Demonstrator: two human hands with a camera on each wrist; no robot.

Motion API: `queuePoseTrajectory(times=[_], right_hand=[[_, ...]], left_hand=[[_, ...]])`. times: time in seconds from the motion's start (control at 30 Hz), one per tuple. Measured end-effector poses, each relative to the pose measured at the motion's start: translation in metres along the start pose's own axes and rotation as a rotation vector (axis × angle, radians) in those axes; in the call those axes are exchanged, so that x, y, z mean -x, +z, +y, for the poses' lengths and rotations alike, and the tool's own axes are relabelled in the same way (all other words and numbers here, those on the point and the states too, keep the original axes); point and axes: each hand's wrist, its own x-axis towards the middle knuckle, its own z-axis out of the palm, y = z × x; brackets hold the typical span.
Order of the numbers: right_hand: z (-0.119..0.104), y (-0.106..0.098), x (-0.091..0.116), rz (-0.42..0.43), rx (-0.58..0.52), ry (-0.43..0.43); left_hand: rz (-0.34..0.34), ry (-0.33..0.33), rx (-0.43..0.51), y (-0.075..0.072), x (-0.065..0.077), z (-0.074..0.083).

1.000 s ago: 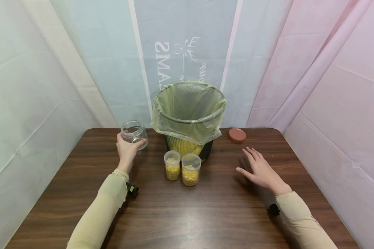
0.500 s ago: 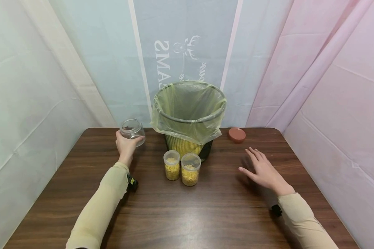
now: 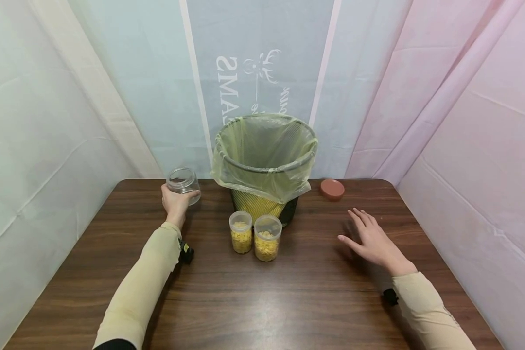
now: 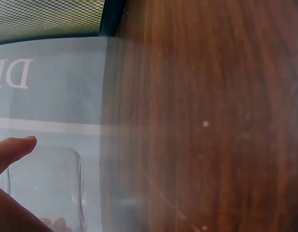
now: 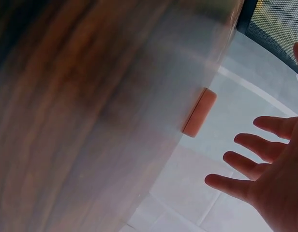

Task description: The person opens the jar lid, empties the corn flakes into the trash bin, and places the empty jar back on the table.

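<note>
My left hand (image 3: 176,201) grips a clear glass jar (image 3: 184,177) near the back left corner of the table, thumb on its near right side. No lid is on the jar, and nothing shows inside it. In the left wrist view the jar (image 4: 47,179) appears beyond the thumb; whether its base touches the table I cannot tell. My right hand (image 3: 372,243) hovers over the right side of the table, fingers spread, holding nothing. Beyond its fingertips lies a round reddish-pink lid (image 3: 332,188), also visible in the right wrist view as a lid (image 5: 200,112) seen edge-on.
A mesh bin (image 3: 262,206) lined with a yellowish bag (image 3: 267,182) stands at the back middle. Before it are two small tubs, a left tub (image 3: 241,238) and a right tub (image 3: 267,245), both holding yellow flakes. Fabric walls (image 3: 477,160) enclose the dark wooden table (image 3: 262,306).
The left hand has shifted slightly left and back with the jar. My right hand has drifted a little to the right, still spread. Lid, bin and tubs stay in place.
</note>
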Motion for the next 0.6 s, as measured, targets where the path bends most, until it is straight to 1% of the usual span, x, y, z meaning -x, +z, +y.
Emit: queuePoseTrajectory(times=[0.17, 0.37, 0.6], right_hand=[[0.002, 0.000, 0.001, 0.002, 0.009, 0.002], [0.003, -0.004, 0.002, -0.006, 0.005, 0.014], [0.005, -0.010, 0.003, -0.007, 0.011, 0.022]], left_hand=[[-0.014, -0.035, 0.008, 0.000, -0.004, -0.001], [-0.018, -0.051, 0.026, 0.001, -0.013, -0.003], [-0.018, -0.073, 0.013, 0.000, -0.018, -0.005]])
